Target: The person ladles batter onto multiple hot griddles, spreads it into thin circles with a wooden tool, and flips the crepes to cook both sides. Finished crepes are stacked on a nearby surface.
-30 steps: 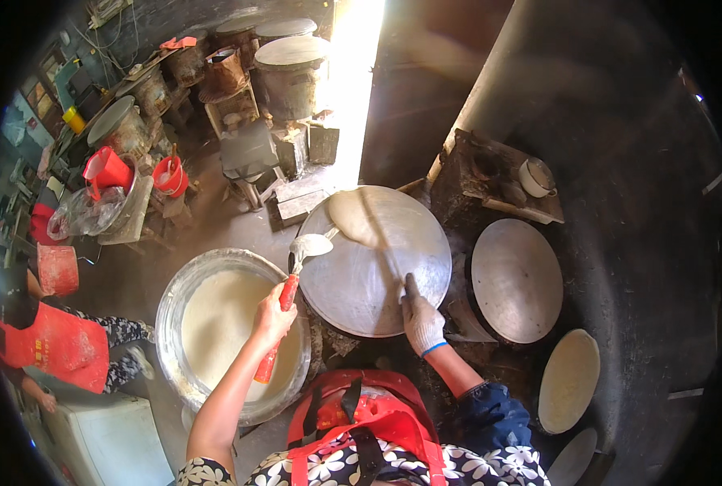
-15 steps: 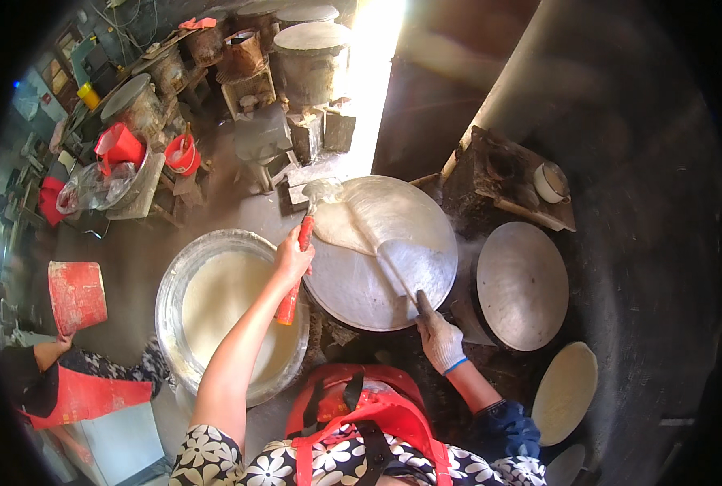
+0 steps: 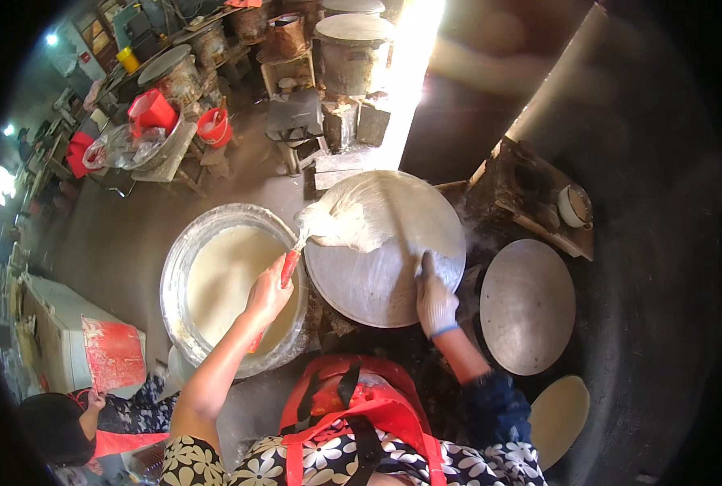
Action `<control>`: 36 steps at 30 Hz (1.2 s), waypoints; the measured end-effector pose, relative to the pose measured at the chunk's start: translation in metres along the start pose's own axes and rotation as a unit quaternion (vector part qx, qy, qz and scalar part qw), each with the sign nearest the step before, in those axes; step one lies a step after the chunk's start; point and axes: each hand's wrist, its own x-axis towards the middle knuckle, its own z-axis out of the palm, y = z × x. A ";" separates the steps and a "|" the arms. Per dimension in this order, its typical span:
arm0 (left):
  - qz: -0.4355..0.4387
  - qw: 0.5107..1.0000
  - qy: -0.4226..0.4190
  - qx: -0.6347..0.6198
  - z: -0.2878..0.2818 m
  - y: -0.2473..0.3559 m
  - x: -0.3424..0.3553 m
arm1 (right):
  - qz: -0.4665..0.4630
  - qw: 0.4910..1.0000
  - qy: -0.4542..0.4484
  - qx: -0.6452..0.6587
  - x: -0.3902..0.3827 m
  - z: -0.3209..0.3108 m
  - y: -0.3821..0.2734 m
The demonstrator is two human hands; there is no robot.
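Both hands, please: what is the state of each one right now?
Left hand: closed around a red handle.
Right hand: gloved, over the metal plate; whether it grips anything cannot be told.

No text, label, brand, number or sign can be read on anything in view; any print on the red apron at lower left is too small to make out.

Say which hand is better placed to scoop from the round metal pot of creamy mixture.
Probably the left hand: it holds the red-handled ladle near the pot; the white-gloved right hand is farther away, at the round silver griddle.
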 end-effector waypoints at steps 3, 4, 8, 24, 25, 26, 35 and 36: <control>-0.041 0.999 -0.017 0.005 -0.008 0.022 -0.017 | -0.085 0.995 0.005 -0.049 0.055 -0.006 -0.002; -0.057 0.998 -0.031 0.007 -0.011 0.031 -0.021 | -0.117 0.989 -0.014 -0.088 0.060 -0.015 -0.006; -0.071 0.996 -0.029 -0.055 0.007 0.002 -0.059 | -0.284 0.956 -0.064 -0.032 0.032 -0.006 0.028; -0.203 0.934 -0.187 -0.226 -0.013 0.090 -0.145 | -0.308 0.940 -0.102 -0.101 -0.023 -0.048 0.054; -0.190 0.927 -0.212 -0.243 -0.013 0.090 -0.148 | -0.307 0.940 -0.106 -0.103 -0.040 -0.061 0.069; -0.193 0.933 -0.214 -0.217 -0.009 0.085 -0.156 | -0.313 0.938 -0.112 -0.100 -0.054 -0.070 0.078; -0.065 0.914 -0.149 -0.371 -0.002 0.096 -0.131 | -0.078 0.996 0.023 -0.033 -0.138 -0.014 0.040; -0.050 0.898 -0.130 -0.417 -0.016 0.103 -0.123 | -0.025 0.999 0.034 0.018 -0.147 0.007 0.007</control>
